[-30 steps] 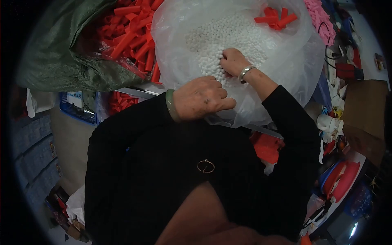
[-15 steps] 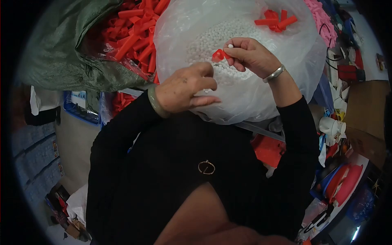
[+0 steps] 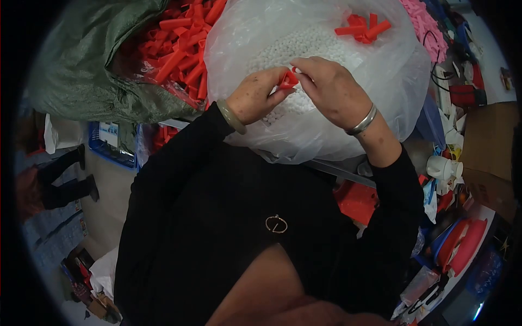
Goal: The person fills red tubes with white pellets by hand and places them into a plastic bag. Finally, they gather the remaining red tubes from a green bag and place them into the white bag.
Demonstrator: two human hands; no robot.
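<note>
A small red piece [image 3: 289, 80] with an open end is pinched in my left hand [image 3: 255, 98], above the white plastic bag [image 3: 234, 49]. Close to its right, my right hand [image 3: 337, 92] has thumb and index finger together on a small white ball [image 3: 296, 70]. Many white balls [image 3: 293, 46] lie inside the bag below both hands. Several red pieces [image 3: 365, 28] rest on the bag at the upper right.
A green sack [image 3: 76, 65] stands at the upper left beside a heap of red pieces [image 3: 182, 46]. Pink pieces [image 3: 425, 27] lie at the upper right. A blue basket [image 3: 111, 157] is at the left. Another person's legs [image 3: 68, 182] show at the far left.
My left hand has moved up and taken hold of the red piece, which was at my right hand. My right hand has turned and keeps the white ball. Another person's legs have come into view.
</note>
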